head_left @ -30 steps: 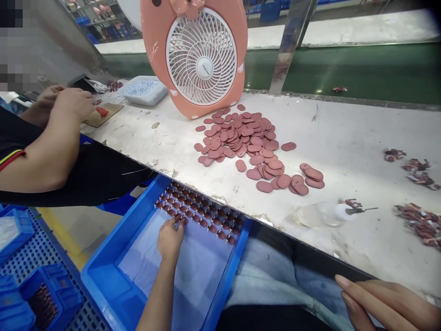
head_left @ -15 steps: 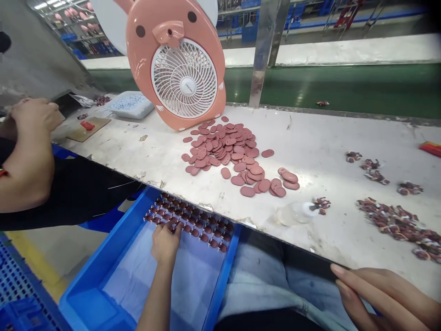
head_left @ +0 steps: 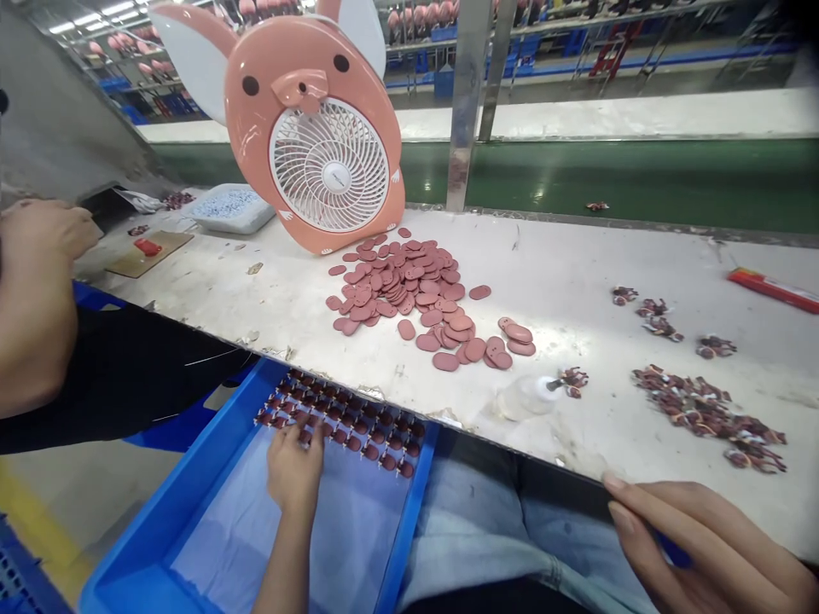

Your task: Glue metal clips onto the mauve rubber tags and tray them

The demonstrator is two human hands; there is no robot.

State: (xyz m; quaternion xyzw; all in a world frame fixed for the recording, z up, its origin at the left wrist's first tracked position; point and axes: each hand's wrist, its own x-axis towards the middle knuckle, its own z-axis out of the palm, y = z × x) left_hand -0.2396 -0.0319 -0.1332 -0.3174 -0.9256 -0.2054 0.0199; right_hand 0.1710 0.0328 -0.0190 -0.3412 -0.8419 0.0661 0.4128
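Compared with 1 second ago, the view has swung so the fan (head_left: pixel 313 136) sits lower and further left, while both hands keep their places. At far left a co-worker's arm (head_left: pixel 31 298) stays apart from the work. Next, the blue tray (head_left: pixel 192 512) sits under the table (head_left: pixel 576 273) edge. The left hand (head_left: pixel 294 469) lies in it, fingertips curled onto the front row of small dark-red pieces (head_left: pixel 358 422); whether it pinches 1 cannot be told. These look light, stiff and easily toppled, best lifted singly between 2 fingertips. Tray walls hem the rows behind and beside; the near lining is free. Pink discs (head_left: pixel 409 290) lie piled above. The right hand (head_left: pixel 697 546) rests flat and empty at the table's near edge, scraps (head_left: pixel 704 409) just beyond
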